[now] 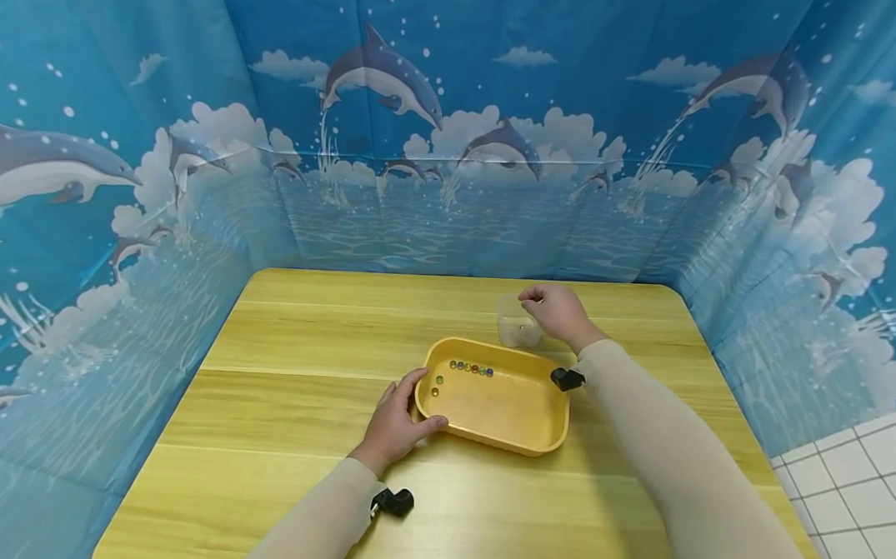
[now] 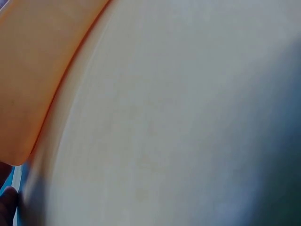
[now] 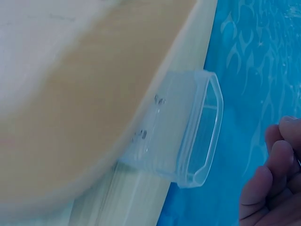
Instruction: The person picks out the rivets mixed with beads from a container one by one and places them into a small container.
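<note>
My left hand (image 1: 394, 427) grips the near left corner of a yellow plastic tray (image 1: 540, 413), with its thumb on the near rim and fingers along the left side. Inside the tray, several coloured glass marbles (image 1: 475, 369) form a row near the far wall, and two more marbles (image 1: 437, 386) lie by the left wall. Beyond the tray stands a clear plastic container (image 3: 181, 127) with a few small things at its bottom. Over the container's right side is my right hand (image 1: 557, 313), fingers curled and tips together. Nothing shows between them, though the view there is partly blocked.
Both stand on a light wooden table (image 1: 285, 406). A blue curtain (image 1: 451, 213) printed with dolphins hangs behind it and along the sides. A small black camera (image 1: 393, 502) is worn on the left wrist, another camera (image 1: 567, 378) on the right, close to the tray's right rim.
</note>
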`<state>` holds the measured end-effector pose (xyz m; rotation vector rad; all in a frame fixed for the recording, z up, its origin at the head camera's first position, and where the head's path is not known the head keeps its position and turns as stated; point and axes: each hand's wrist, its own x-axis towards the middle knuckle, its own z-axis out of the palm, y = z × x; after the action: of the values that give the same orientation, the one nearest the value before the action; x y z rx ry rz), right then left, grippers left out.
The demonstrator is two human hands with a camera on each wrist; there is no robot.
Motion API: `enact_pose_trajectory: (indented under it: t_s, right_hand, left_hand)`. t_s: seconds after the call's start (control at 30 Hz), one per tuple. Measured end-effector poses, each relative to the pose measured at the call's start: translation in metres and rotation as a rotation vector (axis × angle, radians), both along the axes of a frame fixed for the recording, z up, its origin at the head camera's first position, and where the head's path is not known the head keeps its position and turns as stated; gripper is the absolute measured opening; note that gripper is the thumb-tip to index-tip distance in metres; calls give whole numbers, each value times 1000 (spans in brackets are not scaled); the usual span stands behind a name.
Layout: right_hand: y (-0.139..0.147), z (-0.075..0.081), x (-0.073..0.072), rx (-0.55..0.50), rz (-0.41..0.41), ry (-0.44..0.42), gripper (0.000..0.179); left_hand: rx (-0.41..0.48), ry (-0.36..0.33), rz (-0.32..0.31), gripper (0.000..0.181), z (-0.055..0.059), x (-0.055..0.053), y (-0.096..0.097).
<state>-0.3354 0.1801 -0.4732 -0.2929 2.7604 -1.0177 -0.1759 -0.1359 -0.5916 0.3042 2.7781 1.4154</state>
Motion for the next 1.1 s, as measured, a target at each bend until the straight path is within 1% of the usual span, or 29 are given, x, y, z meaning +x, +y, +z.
enact_pose_trajectory:
  t_s: [0.17,0.3,0.53,0.63,0.8,0.93,1.1]
  right_hand:
    - [2,5,-1,30,0,7,31]
    - [3,7,-4,42,0,19,30]
    - [8,2,-12,-12,-24,-21,28]
    - [9,0,-13,-23,-27,-31,28]
    - [9,0,-13,2,-11,-26,30]
    - [8,1,-13,36,2,-16,31]
    - [7,1,-13,47,10,-24,30]
  left_hand:
    - [1,1,4,91,1,0,0]
    - [11,-3,11,91,1,1,1]
    - [40,1,19,93,1,2,4]
    - [55,-12,28,94,2,3,5]
    - [64,-15,37,94,2,5,6]
    - [51,-9,51,94,2,6,7]
    - [34,-28,71,96,0,6,8]
